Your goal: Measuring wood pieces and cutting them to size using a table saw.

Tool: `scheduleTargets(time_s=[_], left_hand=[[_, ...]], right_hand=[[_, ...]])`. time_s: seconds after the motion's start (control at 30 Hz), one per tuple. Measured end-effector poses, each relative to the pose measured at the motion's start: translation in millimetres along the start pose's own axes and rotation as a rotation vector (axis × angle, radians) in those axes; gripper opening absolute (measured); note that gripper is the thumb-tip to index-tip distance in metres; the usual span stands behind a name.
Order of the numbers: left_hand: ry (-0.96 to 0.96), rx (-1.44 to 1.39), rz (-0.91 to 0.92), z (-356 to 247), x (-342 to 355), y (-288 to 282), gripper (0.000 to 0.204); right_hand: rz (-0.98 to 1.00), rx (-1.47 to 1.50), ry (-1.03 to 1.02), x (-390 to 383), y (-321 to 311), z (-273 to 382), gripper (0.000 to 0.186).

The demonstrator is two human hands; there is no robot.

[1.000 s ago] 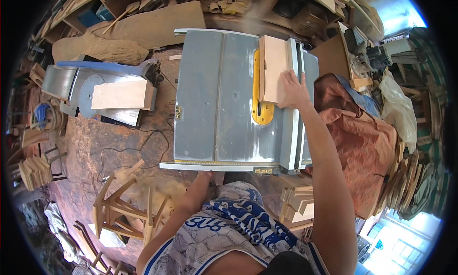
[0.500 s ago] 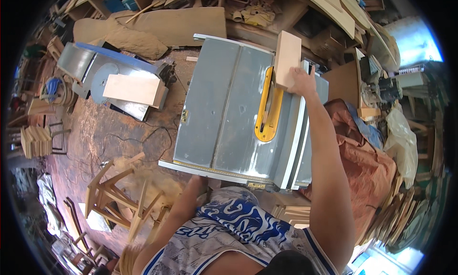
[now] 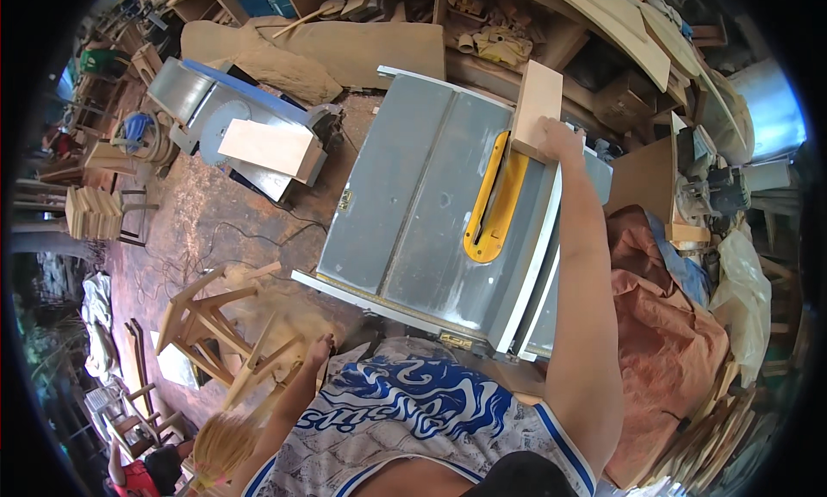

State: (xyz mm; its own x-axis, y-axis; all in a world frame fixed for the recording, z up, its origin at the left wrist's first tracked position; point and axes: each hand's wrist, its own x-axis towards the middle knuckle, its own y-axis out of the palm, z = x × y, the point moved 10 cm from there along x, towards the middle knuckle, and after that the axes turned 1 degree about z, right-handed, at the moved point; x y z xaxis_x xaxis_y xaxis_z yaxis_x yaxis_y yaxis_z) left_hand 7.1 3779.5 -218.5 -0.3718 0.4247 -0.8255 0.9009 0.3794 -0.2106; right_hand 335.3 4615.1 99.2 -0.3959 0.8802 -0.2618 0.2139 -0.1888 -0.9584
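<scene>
My right arm stretches across a grey table saw (image 3: pixel 413 195). At the far end of its top, my right hand (image 3: pixel 562 141) is closed on the near right edge of a pale wooden block (image 3: pixel 538 101). The block lies next to the white rip fence (image 3: pixel 544 230), with its far end past the table's far edge. Close to its near left corner is the yellow insert plate (image 3: pixel 495 213) with a slot. Away from the saw's near left edge hangs my left hand (image 3: pixel 320 349); it is small in view, and its fingers do not show clearly.
At left, a mitre saw (image 3: pixel 233 131) with a round blade has another pale wood block (image 3: pixel 269 147) on it. Wooden stool frames (image 3: pixel 215 325) stand near left. An orange-brown tarp (image 3: pixel 655 325) covers things at right. A cable (image 3: pixel 267 230) crosses the floor. Far lower left, another person (image 3: pixel 142 475) is partly visible.
My left hand has come out from beside the saw's near edge toward the lower left. My view has shifted. The right hand keeps its hold on the block at the table's far end.
</scene>
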Motion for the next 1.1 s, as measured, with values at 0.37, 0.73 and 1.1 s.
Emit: scheduleTargets(time_s=[0.37,0.73,1.1], left_hand=[[-0.116,0.102,-0.065,38,-37,-35,0.054],[-0.084,0.037,-0.171,17,-43,-35,0.056],[-0.119,0.183,-0.257,15,-76,-49,0.048]], right_hand=[[0.061,0.011,-0.036,8,3,-8,0.071],[-0.367,-0.102,-0.099,36,1,11,0.049],[-0.408,-0.041,-0.397,-17,-217,147,0.043]])
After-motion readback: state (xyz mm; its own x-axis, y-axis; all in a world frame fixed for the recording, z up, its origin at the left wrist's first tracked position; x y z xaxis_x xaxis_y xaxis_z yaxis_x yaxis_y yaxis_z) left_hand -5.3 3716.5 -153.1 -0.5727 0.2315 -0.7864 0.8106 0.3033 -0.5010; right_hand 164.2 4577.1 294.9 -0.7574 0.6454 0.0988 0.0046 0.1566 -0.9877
